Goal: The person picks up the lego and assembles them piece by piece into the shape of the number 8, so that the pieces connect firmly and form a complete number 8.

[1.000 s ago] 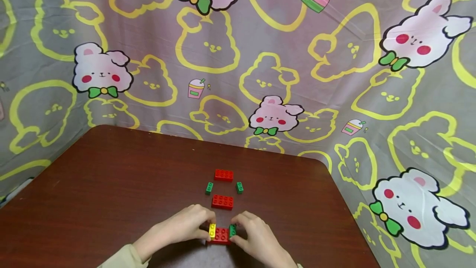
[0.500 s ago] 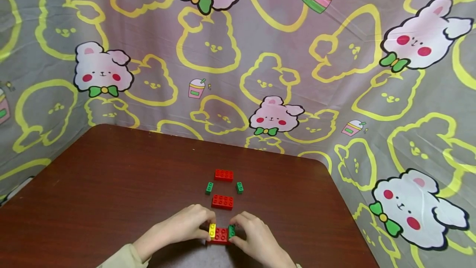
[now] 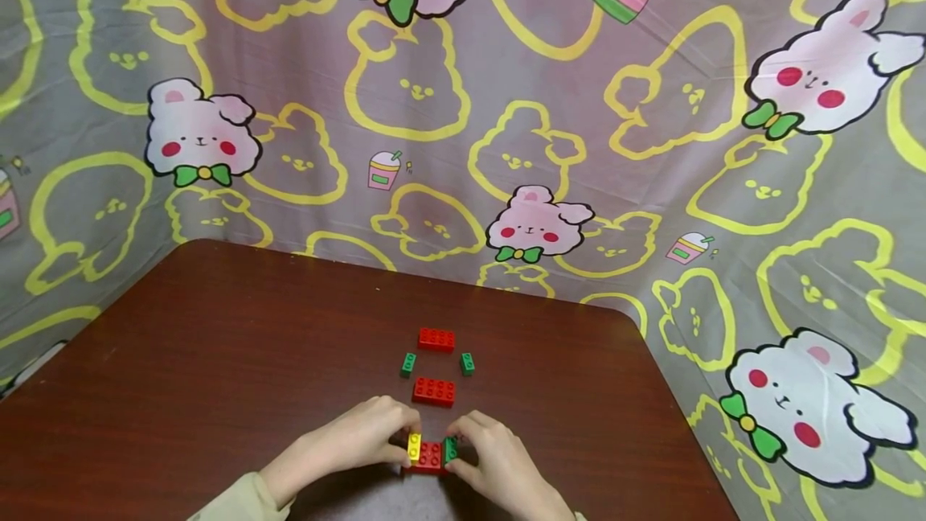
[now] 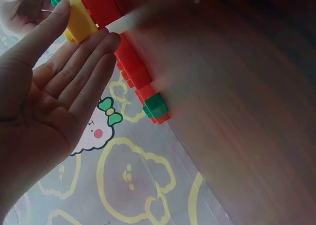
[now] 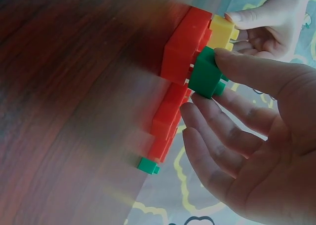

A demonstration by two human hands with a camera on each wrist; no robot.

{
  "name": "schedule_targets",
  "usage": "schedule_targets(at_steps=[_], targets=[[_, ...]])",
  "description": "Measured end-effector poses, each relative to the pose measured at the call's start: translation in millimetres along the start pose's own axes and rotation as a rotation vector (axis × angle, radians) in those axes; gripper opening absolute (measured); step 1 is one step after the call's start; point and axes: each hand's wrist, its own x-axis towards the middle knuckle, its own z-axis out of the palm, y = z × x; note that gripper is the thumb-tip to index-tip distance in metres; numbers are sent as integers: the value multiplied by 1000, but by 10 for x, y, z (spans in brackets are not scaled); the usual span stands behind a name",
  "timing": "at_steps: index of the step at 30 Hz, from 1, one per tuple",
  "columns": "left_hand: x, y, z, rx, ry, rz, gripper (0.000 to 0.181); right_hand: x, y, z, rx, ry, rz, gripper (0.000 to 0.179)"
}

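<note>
Fingers (image 3: 407, 418), head view: both sets grasping; left hand (image 3: 362, 431) pinches a yellow two-stud brick (image 3: 415, 447), right hand (image 3: 499, 457) a green two-stud brick (image 3: 451, 449), lower centre of frame, at opposite ends of a red base brick (image 3: 430, 457) on the brown tabletop (image 3: 239, 344). Above these, loose: near red eight-stud brick (image 3: 435, 391), far red eight-stud brick (image 3: 436, 339), with a pair of small green bricks (image 3: 408, 364) between. Left wrist view: yellow piece, upper left; thumb at one end, fingertips at the other. Judged rigid plastic, very light, hardly fragile; smooth walls may slip, so the end walls make the sound hold, studs left free. Right wrist view: green piece, right of upper centre, likewise held by its ends; whether fully seated, cannot tell. Red base, upper centre: likely best steadied by its long sides.
</note>
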Motion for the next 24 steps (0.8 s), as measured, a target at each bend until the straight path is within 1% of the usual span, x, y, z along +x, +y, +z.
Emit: schedule_targets(at_steps=[8,16,20,24], targets=[[8,-7,4,12,2,9,16,18,7,11,2,14,-20,26],[5,-6,-3,35,13,23,17,62,26,-16,22,-6,-38,25],[11,-3,-8,36,12,19,17,73,39,-30,23,7,-61,24],[11,5,-7,32,9,12,18,89,49,-35,29,-4,-54,24]])
